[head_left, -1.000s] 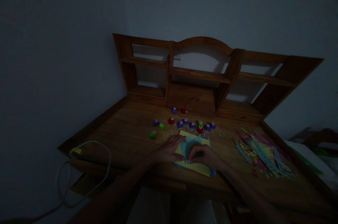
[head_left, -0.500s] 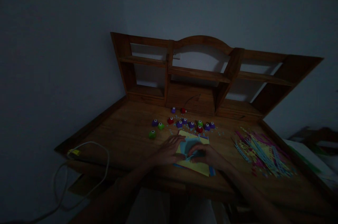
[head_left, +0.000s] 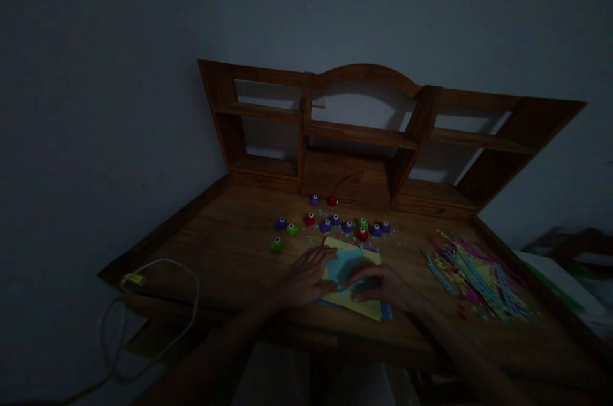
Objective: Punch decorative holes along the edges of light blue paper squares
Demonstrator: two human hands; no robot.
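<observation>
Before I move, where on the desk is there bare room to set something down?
Left side of the desk: bare wood between the white cable, the leftmost green toy and the left hand. A smaller patch lies between the right hand and the colored strips. Crowded: just beyond the paper, with toys and scattered bits.

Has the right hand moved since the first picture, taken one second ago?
Yes, slightly: judged against the fixed wooden shelf, the right hand has shifted to the right.

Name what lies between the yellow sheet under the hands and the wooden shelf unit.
Purple, red and green pieces and scattered blue bits lie on the desk beyond the sheet, in the head view.
</observation>
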